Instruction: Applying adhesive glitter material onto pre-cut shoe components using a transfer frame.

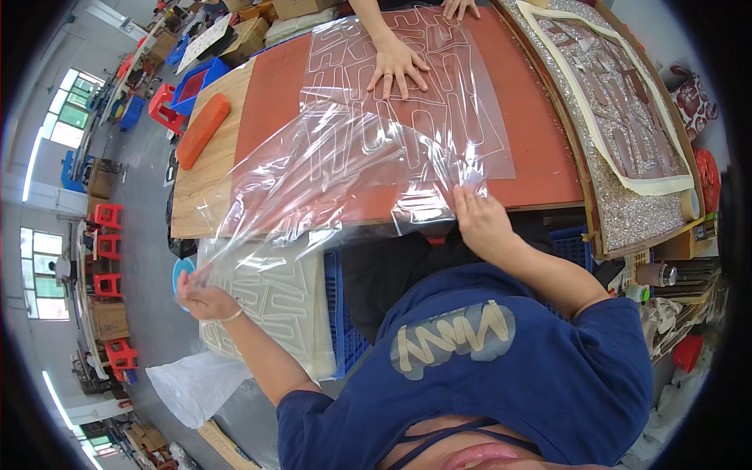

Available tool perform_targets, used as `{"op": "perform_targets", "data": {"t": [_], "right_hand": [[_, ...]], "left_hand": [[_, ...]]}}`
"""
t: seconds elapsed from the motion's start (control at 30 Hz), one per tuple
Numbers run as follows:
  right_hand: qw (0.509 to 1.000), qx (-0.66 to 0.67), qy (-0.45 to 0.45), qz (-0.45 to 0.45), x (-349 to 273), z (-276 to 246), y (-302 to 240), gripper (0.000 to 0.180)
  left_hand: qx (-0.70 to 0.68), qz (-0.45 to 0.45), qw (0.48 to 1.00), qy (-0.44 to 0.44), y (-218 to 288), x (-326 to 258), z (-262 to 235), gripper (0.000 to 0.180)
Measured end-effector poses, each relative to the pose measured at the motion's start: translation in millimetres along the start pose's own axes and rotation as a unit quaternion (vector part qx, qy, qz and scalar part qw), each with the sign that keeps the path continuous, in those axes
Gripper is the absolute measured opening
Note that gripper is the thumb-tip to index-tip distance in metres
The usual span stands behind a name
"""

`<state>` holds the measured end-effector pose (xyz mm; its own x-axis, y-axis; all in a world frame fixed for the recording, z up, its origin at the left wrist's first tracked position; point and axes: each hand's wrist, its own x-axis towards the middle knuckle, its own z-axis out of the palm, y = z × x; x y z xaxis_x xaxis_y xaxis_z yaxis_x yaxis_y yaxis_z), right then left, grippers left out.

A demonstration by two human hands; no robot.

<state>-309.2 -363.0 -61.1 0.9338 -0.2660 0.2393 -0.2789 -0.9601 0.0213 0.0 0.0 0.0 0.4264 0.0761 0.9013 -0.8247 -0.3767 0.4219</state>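
Note:
A thin clear plastic film (313, 168) stretches in glossy folds between my two hands, over the table's front edge. My left hand (205, 301) is closed on its lower left corner, off the table. My right hand (483, 222) is closed on its right edge, by the front of the red-brown mat (540, 141). Under the film's far part lies a clear sheet with white looped outlines (478, 117), flat on the mat. Across the table, another person's hand (398, 66) presses flat on this sheet with fingers spread. That person's other hand (460, 9) rests at its far edge.
A stack of outlined sheets (270, 301) lies below the table at left, by a blue crate (335, 282). An orange oblong object (203, 131) sits on the wooden tabletop (200, 196). At right stands a glittery board with a pale frame (576, 102). Red stools (108, 244) stand far left.

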Motion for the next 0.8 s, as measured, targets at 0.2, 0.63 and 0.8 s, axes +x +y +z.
{"op": "perform_targets", "data": {"t": [0.2, 0.63, 0.8], "right_hand": [[0.988, -0.042, -0.007, -0.146, 15.3, -6.5, -64.0, 0.048], [0.916, 0.128, -0.08, -0.373, 68.6, -52.6, -186.9, 0.036], [0.879, 0.182, -0.119, -0.424, 73.4, -74.4, -215.3, 0.037]], "left_hand": [[0.102, -0.08, 0.988, 0.083, -28.1, 53.6, 30.6, 0.041], [0.071, -0.235, 0.953, 0.176, -117.5, 124.1, -7.4, 0.041], [0.094, -0.217, 0.951, 0.2, -155.0, 137.3, -60.8, 0.043]]}}
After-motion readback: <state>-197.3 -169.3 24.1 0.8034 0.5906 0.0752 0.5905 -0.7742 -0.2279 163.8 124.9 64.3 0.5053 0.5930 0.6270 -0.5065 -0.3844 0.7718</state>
